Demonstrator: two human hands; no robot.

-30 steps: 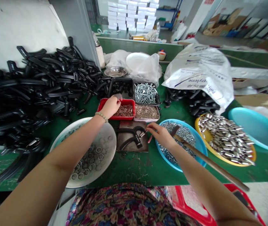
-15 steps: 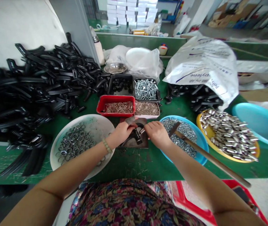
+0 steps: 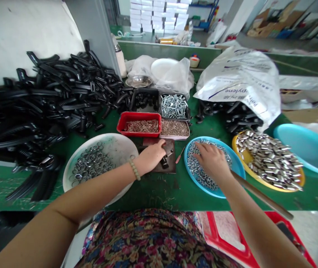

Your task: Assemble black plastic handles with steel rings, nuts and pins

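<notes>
My left hand is closed on a black plastic part with a shiny metal piece sticking out of its side. It holds the part down on a dark metal plate on the bench, hiding some of it. My right hand reaches into a blue basin of small metal nuts. Its fingers are spread over the nuts. Below this hand passes the wooden handle of a hammer, whose head is hidden. Between the plate and the basin lies a thin tool with a pinkish handle.
Left stands a white basin of metal rings, beside a heap of black handles. Behind the plate are a red tray of small pins and a tray of screws. Rightward is a yellow basin of metal sleeves.
My right hand has left the black part and moved right into the basin of nuts, its fingers opening. My left hand stays on the part. The thin pinkish-handled tool now shows on the bench.
</notes>
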